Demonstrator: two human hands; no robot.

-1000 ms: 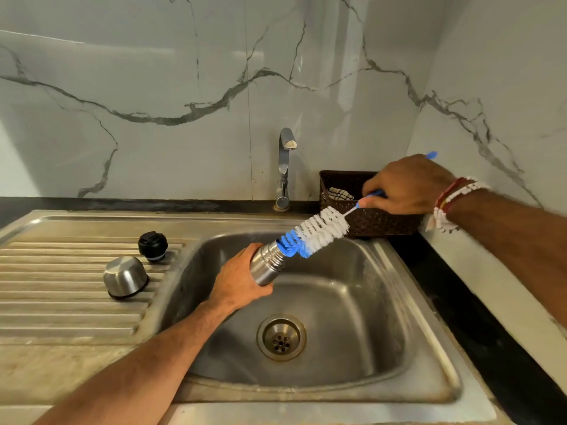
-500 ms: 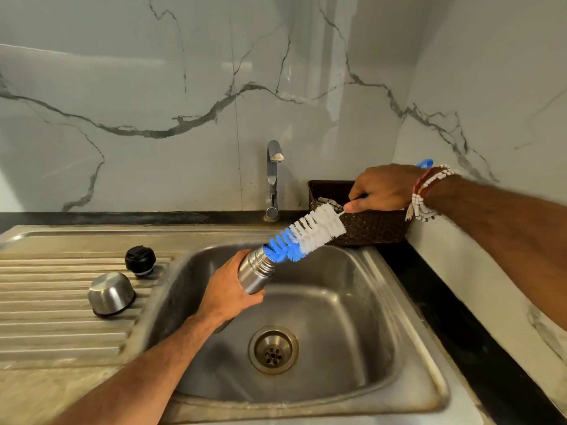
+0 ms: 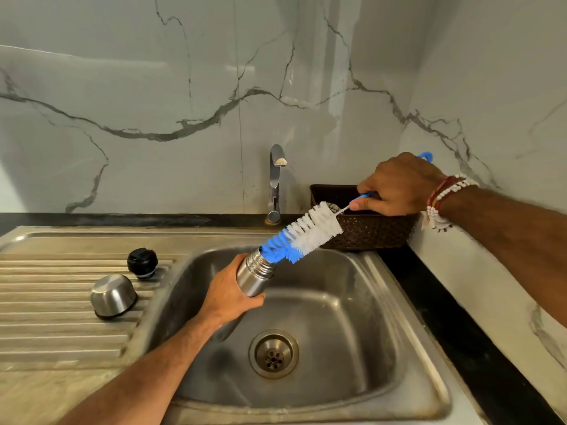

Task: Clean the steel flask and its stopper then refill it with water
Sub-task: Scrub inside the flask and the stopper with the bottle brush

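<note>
Steel flask (image 3: pixel 255 279) gripped in the left hand (image 3: pixel 231 297) above the sink (image 3: pixel 352 317), tilted, mouth pointing up and toward the right hand (image 3: pixel 399 187). Left hand closed around the flask's body, fingers wrapped about it, threaded neck left bare just past the fingers. Bottle brush (image 3: pixel 303 233) slanting from the right hand down to the flask; blue bristle tip at the mouth, just entering it, white bristles wholly outside, between the two hands. Right hand closed on the brush's blue handle, thumb and fingers pinching it near the wire stem, the handle's looped end showing behind the knuckles. Beaded bracelets (image 3: pixel 445 199) on the right wrist.

Stopper (image 3: pixel 142 263), black, standing on the ribbed draining board (image 3: pixel 46 317), well apart to the left of the left hand. Steel cup (image 3: pixel 113 296) beside the stopper and nearer the camera, mouth down on the same ribs, free of either hand.

Sink basin under both hands, holding no loose thing; round drain (image 3: pixel 273 353) below the left hand. Tap (image 3: pixel 276 182) behind the flask, at the marble wall (image 3: pixel 153 87). Dark woven basket (image 3: pixel 368 228) directly below the right hand, on the table at the sink's far right corner; contents partly hidden by hand and brush, not identifiable.
</note>
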